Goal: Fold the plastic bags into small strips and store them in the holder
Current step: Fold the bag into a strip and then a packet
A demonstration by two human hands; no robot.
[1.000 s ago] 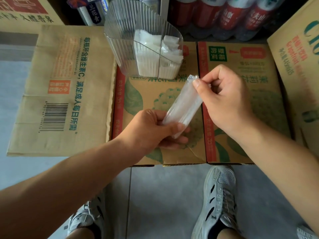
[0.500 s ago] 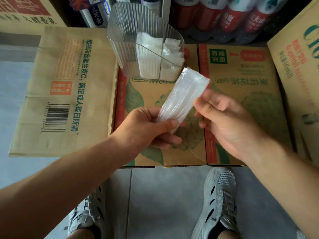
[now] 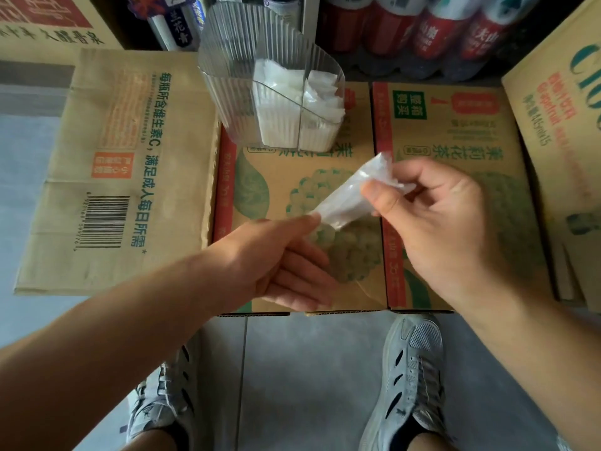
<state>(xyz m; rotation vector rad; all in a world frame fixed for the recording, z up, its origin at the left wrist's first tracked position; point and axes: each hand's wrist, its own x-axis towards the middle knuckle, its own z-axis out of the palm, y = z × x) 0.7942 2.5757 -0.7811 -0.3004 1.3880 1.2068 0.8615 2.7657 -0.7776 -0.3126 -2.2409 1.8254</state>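
Plastic bag strip (image 3: 344,200): lower end pinched in my left hand (image 3: 286,258), upper end in my right hand (image 3: 432,222), stretched for folding; holder (image 3: 227,92) waits at the box's (image 3: 260,196) far edge

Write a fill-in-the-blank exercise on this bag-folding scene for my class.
1. The clear holder stands on a ____ box.
2. The folded bags already stored in the holder are ____ in colour.
3. The ____ hand pinches the plastic strip near its top end.
4. The person's shoes are ____ in colour.
Missing words: cardboard; white; right; grey.
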